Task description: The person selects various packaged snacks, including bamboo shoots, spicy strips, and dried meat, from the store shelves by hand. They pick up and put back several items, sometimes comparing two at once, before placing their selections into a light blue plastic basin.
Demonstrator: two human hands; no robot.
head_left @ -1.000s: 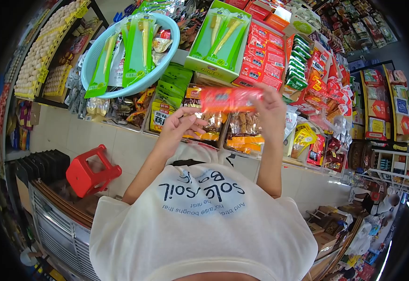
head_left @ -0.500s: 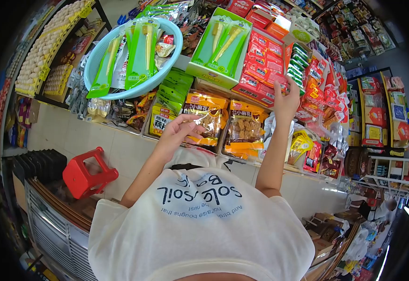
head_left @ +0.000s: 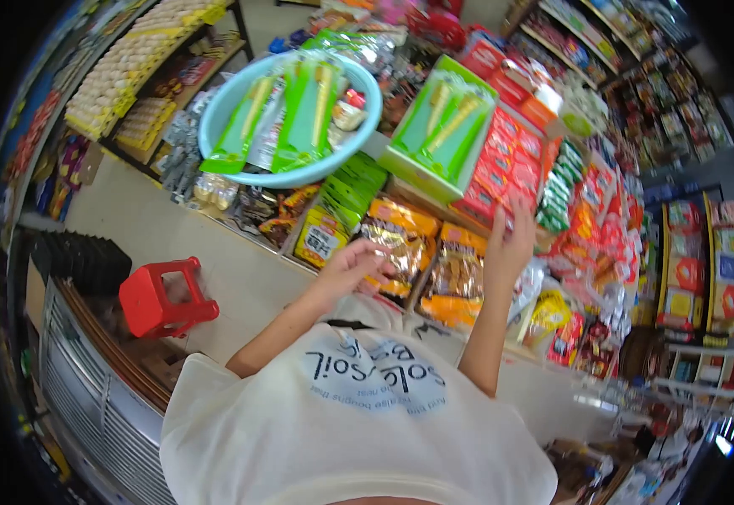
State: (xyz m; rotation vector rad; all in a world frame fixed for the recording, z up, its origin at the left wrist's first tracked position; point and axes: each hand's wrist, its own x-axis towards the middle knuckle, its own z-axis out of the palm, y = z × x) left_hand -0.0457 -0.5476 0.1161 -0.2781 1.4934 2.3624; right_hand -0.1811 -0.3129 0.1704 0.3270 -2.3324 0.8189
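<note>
My left hand (head_left: 352, 271) hovers over the front edge of the display, fingers loosely bent and apart, with nothing seen in it. Below its fingertips lies an orange snack bag (head_left: 398, 244) with a clear window. My right hand (head_left: 511, 244) reaches over the goods with its fingers raised and apart, near the red packets (head_left: 504, 160) in their box. No held thing shows in it, though blur softens the fingertips. Another orange snack bag (head_left: 455, 276) lies left of my right wrist. Green-and-white packets (head_left: 561, 187) stand to the right of the red ones.
A light blue basin (head_left: 207, 135) holding green packs stands at the back left, beside a green box (head_left: 421, 172) of similar packs. On the floor to the left is a red stool (head_left: 144, 299). Egg trays (head_left: 140, 63) fill a shelf at the far left.
The view has shifted, so the goods appear lower and further right. My right hand has drawn back from beside the green-and-white packets; my left hand stays over the orange bag.
</note>
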